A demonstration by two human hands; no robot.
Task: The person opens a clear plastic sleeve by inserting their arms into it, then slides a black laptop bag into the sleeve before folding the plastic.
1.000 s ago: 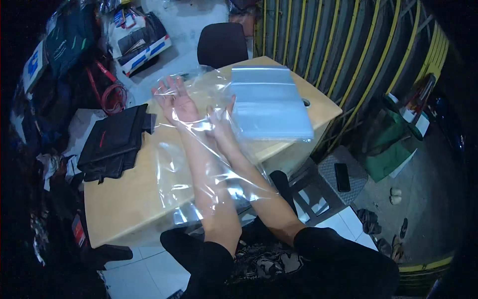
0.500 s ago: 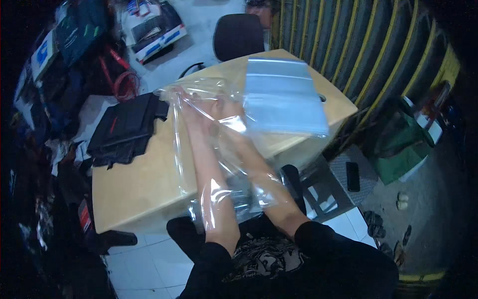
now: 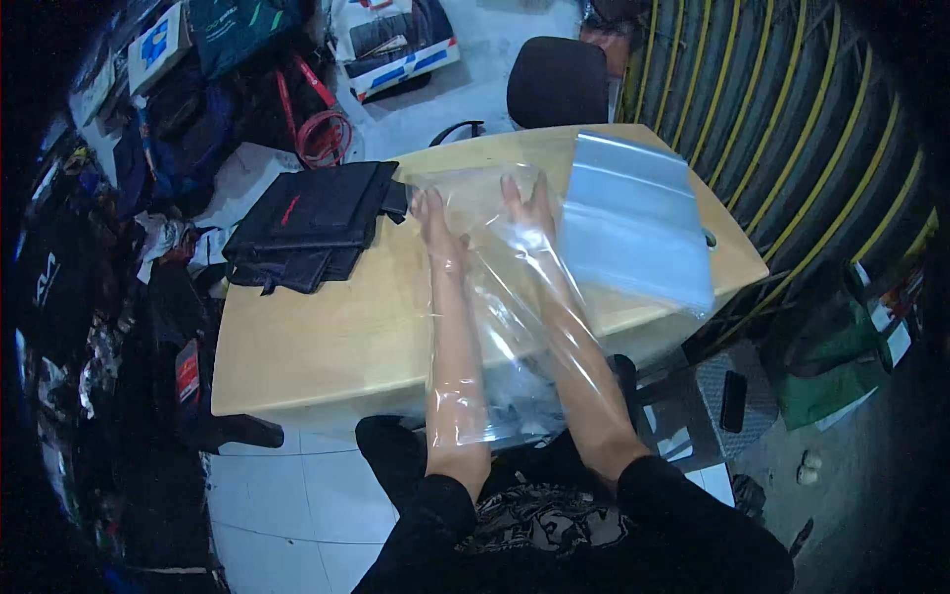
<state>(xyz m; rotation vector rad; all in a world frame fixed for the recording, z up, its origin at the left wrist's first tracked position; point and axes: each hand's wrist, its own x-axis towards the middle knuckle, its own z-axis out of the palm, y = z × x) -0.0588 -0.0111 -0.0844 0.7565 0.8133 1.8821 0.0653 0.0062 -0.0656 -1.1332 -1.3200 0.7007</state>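
Note:
A clear plastic bag (image 3: 503,342) is drawn over both my hands and most of my forearms above the light wooden table (image 3: 327,346). Inside it, near its far end, my left hand (image 3: 442,226) has its fingers apart. My right hand (image 3: 530,210) is also in the bag, its fingers stretched and spread. The film shines with creases between my arms. Just right of my right hand lies a flat stack of clear, bluish plastic bags (image 3: 633,223). Left of my left hand rests a folded black fabric bag (image 3: 317,213).
A dark chair (image 3: 557,81) stands beyond the table. To the right are a green bag (image 3: 826,361) and a black phone (image 3: 732,401) on a grey surface. Cluttered bags and a coiled red cord (image 3: 324,139) are at the left. A ribbed shutter with yellow stripes (image 3: 792,129) rises at the far right.
My hands have moved apart inside the plastic bag, and their fingers have spread. The whole view has shifted, so the table appears farther right.

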